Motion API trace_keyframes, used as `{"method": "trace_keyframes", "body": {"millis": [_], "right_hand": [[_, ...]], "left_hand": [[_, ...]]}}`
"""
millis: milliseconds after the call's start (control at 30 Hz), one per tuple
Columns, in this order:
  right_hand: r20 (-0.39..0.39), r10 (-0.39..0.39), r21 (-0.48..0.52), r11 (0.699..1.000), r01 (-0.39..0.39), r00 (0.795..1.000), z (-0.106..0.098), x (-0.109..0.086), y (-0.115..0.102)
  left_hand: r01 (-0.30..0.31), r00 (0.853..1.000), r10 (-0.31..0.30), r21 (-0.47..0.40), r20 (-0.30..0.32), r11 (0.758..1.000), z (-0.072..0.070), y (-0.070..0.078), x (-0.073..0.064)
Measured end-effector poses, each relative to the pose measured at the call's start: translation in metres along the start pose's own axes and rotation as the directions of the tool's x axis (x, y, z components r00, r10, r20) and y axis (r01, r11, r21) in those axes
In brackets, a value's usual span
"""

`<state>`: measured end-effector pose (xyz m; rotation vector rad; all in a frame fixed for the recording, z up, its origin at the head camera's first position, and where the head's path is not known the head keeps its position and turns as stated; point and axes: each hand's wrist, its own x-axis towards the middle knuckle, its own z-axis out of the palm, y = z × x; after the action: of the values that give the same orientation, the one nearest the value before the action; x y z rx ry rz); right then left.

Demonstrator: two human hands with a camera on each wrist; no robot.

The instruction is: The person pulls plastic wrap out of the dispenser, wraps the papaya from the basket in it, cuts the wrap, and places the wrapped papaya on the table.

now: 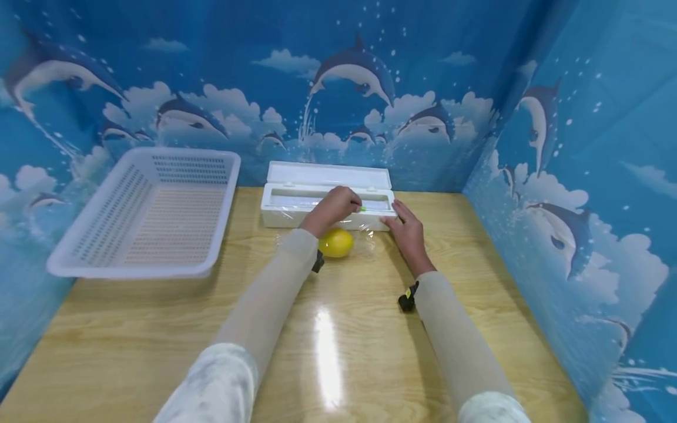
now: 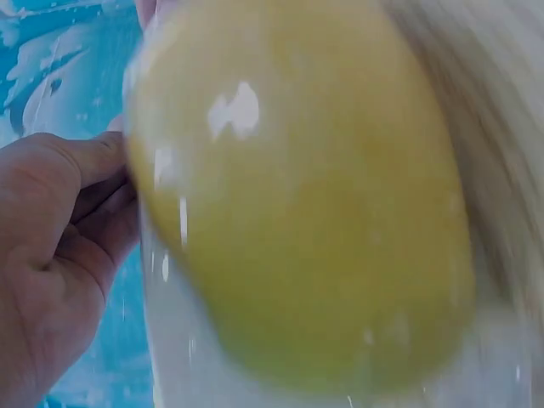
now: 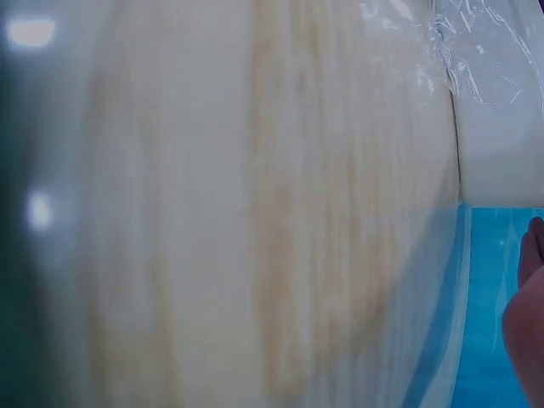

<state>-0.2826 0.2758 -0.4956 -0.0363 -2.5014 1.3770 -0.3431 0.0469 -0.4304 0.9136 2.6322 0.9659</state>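
A white cling film dispenser (image 1: 285, 220) stands at the back of the table, its lid (image 1: 328, 175) raised. My left hand (image 1: 333, 208) pinches a small green slide cutter (image 1: 362, 209) on its front edge. My right hand (image 1: 408, 232) grips the dispenser's right end, thumb in front and fingers on top. Clear cling film (image 1: 366, 239) hangs from the front edge over a yellow lemon-like fruit (image 1: 339, 243), which sits below my left wrist. The fruit (image 2: 314, 204) fills most of the left wrist view; the right wrist view catches only part of my right hand (image 3: 525, 319).
A white perforated plastic basket (image 1: 222, 235) stands on the left of the wooden table (image 1: 275, 364). Dolphin-printed blue curtains (image 1: 238, 47) close off the back and sides. Each wrist carries a small black camera (image 1: 407, 298).
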Motion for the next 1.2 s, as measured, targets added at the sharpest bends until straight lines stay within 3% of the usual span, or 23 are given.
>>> {"method": "trace_keyframes", "body": {"millis": [200, 567, 800, 1033, 1200], "right_hand": [[-0.017, 0.001, 0.037, 0.999, 0.000, 1.000, 0.005, 0.001, -0.001], [0.005, 0.019, 0.032, 0.999, -0.019, 1.000, -0.001, 0.000, 0.003], [0.013, 0.028, 0.031, 0.999, -0.028, 1.000, 0.001, -0.001, -0.003], [0.014, 0.044, 0.048, 0.998, -0.044, 0.999, -0.001, -0.002, -0.004], [0.028, 0.053, 0.038, 0.998, -0.054, 0.998, 0.000, -0.003, -0.001]], "left_hand": [[0.066, 0.998, -0.066, 0.008, -0.012, 0.998, -0.021, -0.020, -0.025], [0.108, 0.994, -0.108, 0.009, -0.018, 0.994, -0.027, -0.033, -0.037], [0.128, 0.991, -0.128, 0.008, -0.035, 0.992, -0.040, -0.042, -0.052], [0.234, 0.969, -0.233, 0.000, -0.080, 0.972, -0.056, -0.067, -0.077], [0.249, 0.961, -0.246, 0.010, -0.125, 0.968, -0.064, -0.076, -0.092]]}}
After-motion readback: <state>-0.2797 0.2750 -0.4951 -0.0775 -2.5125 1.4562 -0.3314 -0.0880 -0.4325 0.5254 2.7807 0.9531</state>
